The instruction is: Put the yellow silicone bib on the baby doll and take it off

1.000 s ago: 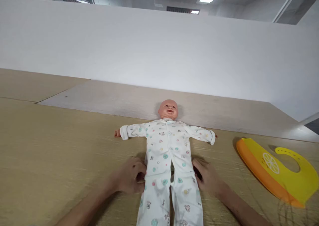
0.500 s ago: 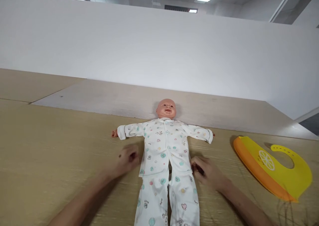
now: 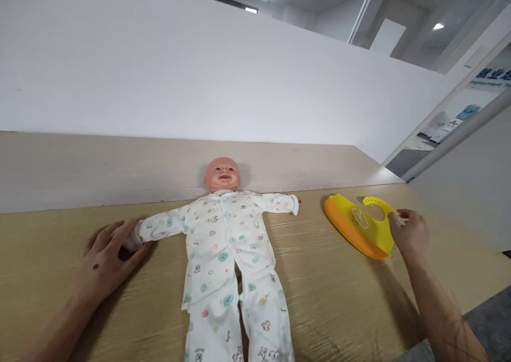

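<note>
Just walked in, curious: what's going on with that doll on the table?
A person has a baby doll lying face up on the table, dressed in a white sleepsuit. Their left hand lies open at the doll's sleeve cuff. Their right hand touches the edge of a yellow bib beside the doll; a firm grip isn't clear.

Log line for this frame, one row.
left hand: open, flat on table at doll sleeve cuff | right hand: at yellow bib neck strap, grip unclear | doll: face up, dressed
</note>
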### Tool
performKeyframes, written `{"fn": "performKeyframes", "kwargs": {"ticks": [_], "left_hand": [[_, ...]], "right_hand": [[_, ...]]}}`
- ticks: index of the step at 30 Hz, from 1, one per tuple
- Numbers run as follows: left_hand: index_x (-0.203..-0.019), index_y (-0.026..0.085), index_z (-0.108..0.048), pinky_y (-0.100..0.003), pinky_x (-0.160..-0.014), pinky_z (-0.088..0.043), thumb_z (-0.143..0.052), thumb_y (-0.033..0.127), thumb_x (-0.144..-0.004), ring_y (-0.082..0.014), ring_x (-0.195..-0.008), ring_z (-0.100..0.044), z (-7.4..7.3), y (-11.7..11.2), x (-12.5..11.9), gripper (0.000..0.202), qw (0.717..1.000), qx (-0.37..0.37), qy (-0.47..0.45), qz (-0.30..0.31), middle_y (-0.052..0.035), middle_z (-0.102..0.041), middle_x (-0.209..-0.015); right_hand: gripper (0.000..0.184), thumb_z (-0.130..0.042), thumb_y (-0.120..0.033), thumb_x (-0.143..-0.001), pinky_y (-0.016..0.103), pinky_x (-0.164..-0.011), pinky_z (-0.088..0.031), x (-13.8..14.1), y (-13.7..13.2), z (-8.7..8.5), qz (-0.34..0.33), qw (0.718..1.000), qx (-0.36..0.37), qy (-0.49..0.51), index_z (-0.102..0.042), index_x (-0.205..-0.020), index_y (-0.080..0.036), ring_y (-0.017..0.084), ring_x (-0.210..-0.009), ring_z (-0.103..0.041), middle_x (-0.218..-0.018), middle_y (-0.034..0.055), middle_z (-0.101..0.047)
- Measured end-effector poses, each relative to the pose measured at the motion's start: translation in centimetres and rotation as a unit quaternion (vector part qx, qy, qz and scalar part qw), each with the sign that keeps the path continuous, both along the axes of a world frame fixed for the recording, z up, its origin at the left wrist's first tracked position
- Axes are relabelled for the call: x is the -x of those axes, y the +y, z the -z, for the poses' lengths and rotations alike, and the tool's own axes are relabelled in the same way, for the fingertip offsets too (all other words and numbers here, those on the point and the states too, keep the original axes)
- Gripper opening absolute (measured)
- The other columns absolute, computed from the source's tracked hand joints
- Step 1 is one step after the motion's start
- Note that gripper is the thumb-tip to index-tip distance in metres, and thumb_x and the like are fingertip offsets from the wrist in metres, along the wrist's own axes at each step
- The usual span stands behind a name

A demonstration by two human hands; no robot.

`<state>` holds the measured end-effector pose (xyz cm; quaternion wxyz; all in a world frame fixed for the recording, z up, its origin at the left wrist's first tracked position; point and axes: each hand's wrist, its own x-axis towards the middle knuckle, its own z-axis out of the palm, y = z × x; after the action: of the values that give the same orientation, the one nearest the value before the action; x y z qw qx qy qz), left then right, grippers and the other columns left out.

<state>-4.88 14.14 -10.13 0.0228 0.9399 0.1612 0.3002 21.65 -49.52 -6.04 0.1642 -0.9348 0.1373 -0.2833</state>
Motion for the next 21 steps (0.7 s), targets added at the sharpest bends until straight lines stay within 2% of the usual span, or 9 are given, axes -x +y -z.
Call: {"fn": "performKeyframes", "kwargs": {"ticks": [2,4,7,9,11,13,16,19,21], "left_hand": [[-0.126,0.040,-0.037,-0.046,-0.098,-0.040,-0.049,0.040,-0.087,-0.0251,-0.108,-0.053,0.1,-0.1,-0.1,0.041,1.000,0.010,-0.015,0.012,-0.0016,-0.058,-0.110],[-0.126,0.039,-0.037,-0.045,-0.096,-0.041,-0.048,0.040,-0.087,-0.0255,-0.105,-0.053,0.1,-0.2,-0.2,0.040,1.000,0.014,-0.011,0.005,-0.0022,-0.059,-0.107],[-0.126,0.038,-0.038,-0.045,-0.093,-0.042,-0.046,0.042,-0.087,-0.0270,-0.105,-0.053,0.0,-0.4,-0.1,0.040,1.000,0.017,0.009,-0.003,-0.0021,-0.060,-0.106],[-0.125,0.037,-0.039,-0.045,-0.092,-0.043,-0.045,0.044,-0.087,-0.0272,-0.105,-0.053,0.0,-0.5,0.0,0.039,1.000,0.018,0.019,-0.006,-0.0025,-0.060,-0.108],[-0.124,0.035,-0.039,-0.043,-0.092,-0.043,-0.044,0.045,-0.088,-0.0267,-0.105,-0.053,0.0,-0.4,0.0,0.037,1.000,0.018,0.024,-0.009,-0.0035,-0.059,-0.109],[-0.122,0.034,-0.040,-0.042,-0.091,-0.043,-0.044,0.046,-0.088,-0.0260,-0.104,-0.054,0.2,-0.3,0.0,0.035,0.999,0.020,0.024,-0.010,-0.0034,-0.059,-0.109],[-0.119,0.035,-0.040,-0.042,-0.091,-0.043,-0.043,0.049,-0.088,-0.0258,-0.105,-0.053,0.4,-0.1,0.0,0.034,0.999,0.033,0.027,-0.015,-0.0022,-0.059,-0.109],[-0.118,0.031,-0.043,-0.042,-0.091,-0.044,-0.044,0.050,-0.088,-0.0266,-0.108,-0.054,0.3,-0.2,0.1,0.036,0.997,0.049,0.047,-0.025,-0.0042,-0.059,-0.113],[-0.117,0.029,-0.046,-0.042,-0.089,-0.046,-0.047,0.049,-0.087,-0.0273,-0.108,-0.055,0.1,-0.3,0.1,0.037,0.997,0.051,0.044,-0.027,-0.0054,-0.060,-0.113]], "right_hand": [[0.043,-0.061,-0.033,-0.078,0.032,-0.063,-0.034,-1.8,-2.6,0.5,0.058,0.995,-0.046,0.064,-0.060,-0.110,-0.004,0.022,-0.081,-0.053,-0.100,0.0230,-0.062],[0.050,-0.065,-0.039,-0.073,0.032,-0.056,-0.031,-3.5,-4.2,0.9,0.083,0.988,-0.076,0.105,-0.061,-0.105,-0.001,0.017,-0.063,-0.048,-0.090,0.0253,-0.062],[0.041,-0.073,-0.044,-0.063,0.031,-0.050,-0.028,-5.3,-5.1,1.2,0.120,0.974,-0.113,0.155,-0.062,-0.068,-0.005,0.011,-0.048,-0.039,-0.072,0.0264,-0.060],[0.045,-0.076,-0.044,-0.058,0.032,-0.049,-0.029,-6.0,-5.1,1.2,0.146,0.959,-0.144,0.198,-0.050,-0.044,-0.011,0.012,-0.044,-0.041,-0.060,0.0253,-0.057],[0.052,-0.076,-0.045,-0.056,0.034,-0.049,-0.031,-6.2,-4.9,1.1,0.155,0.943,-0.173,0.238,-0.043,-0.034,-0.012,0.017,-0.043,-0.047,-0.051,0.0244,-0.053],[0.053,-0.076,-0.047,-0.056,0.035,-0.049,-0.033,-5.9,-4.6,1.0,0.151,0.932,-0.193,0.266,-0.046,-0.033,-0.010,0.021,-0.044,-0.052,-0.049,0.0244,-0.053],[0.054,-0.073,-0.057,-0.057,0.037,-0.049,-0.035,-4.2,-4.0,1.4,0.124,0.923,-0.220,0.289,-0.056,-0.045,-0.007,0.024,-0.046,-0.055,-0.052,0.0242,-0.055],[0.052,-0.070,-0.061,-0.060,0.036,-0.049,-0.037,-2.4,-3.6,2.7,0.082,0.945,-0.227,0.220,-0.063,-0.067,-0.011,0.021,-0.045,-0.054,-0.062,0.0212,-0.061],[0.042,-0.071,-0.053,-0.064,0.034,-0.046,-0.036,-1.6,-3.4,3.7,0.058,0.975,-0.166,0.135,-0.062,-0.072,-0.012,0.019,-0.043,-0.050,-0.065,0.0202,-0.062]]}}
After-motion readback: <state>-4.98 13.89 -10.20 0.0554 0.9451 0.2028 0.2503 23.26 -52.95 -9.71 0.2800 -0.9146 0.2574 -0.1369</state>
